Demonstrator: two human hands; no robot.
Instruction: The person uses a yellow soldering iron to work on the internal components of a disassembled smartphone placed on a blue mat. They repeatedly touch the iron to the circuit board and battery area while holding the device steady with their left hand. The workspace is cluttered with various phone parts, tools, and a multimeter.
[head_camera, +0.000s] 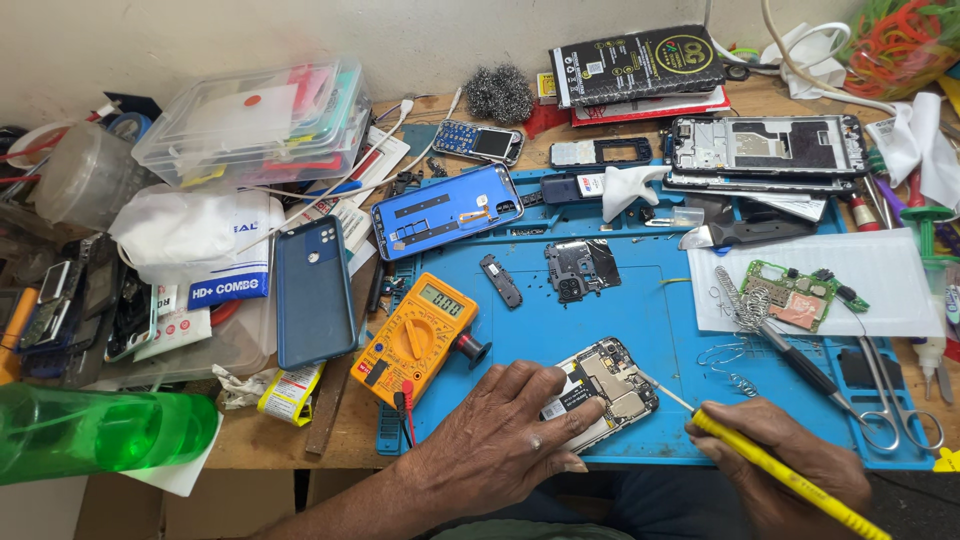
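two hands work at the near edge of the blue repair mat (640, 300). the left hand (500, 440) lies flat over the lower half of an opened phone (605, 385), fingers spread and pressing it down onto the mat, holding it by weight and not by a pinch. the right hand (790, 455) is closed around a yellow-handled tool (780, 470), its thin metal tip reaching toward the phone's right edge; whether the tip touches the board i cannot tell. it looks like probing or loosening work on the exposed circuit board, and the next move would seem to call for a steady tip placed between small parts while the left hand keeps the phone from sliding. just left of the phone sits an orange multimeter (415, 335), its leads trailing near the left wrist where they could snag. to the right lie scissors (895, 400) and a coiled wire stand (735, 300) close to the tool's path. further back rest a small black cover (583, 268), a blue phone back shell (447, 210), a dark blue case (313, 290), a green circuit board (797, 293) on a white sheet, and a stripped phone frame (765, 148) near the wall.
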